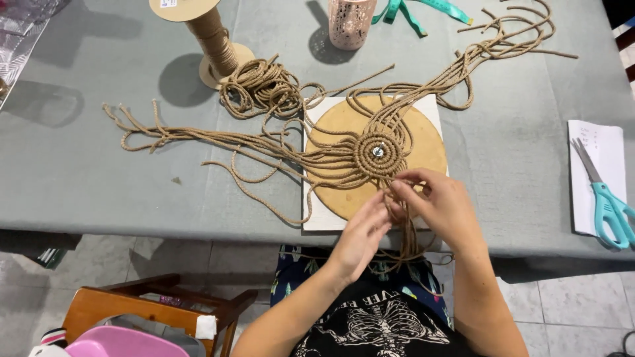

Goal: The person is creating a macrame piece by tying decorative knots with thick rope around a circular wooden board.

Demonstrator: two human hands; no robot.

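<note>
While the left hand (362, 237) pinches tan jute cords (399, 218) hanging over the near edge of the grey-covered table (79, 165), the right hand (442, 205) grips neighbouring strands just below the coiled rope rosette (378, 153), pinned to a round cork board (423, 142).

Across my grey tabletop (79, 165): a cardboard spool (210, 36) at the far edge, a pink perforated cup (348, 23) beside a teal tape measure (413, 13). To my right, teal-handled scissors (605, 198) rest on white paper (595, 142). A wooden chair (152, 307) stands below, lower left.
</note>
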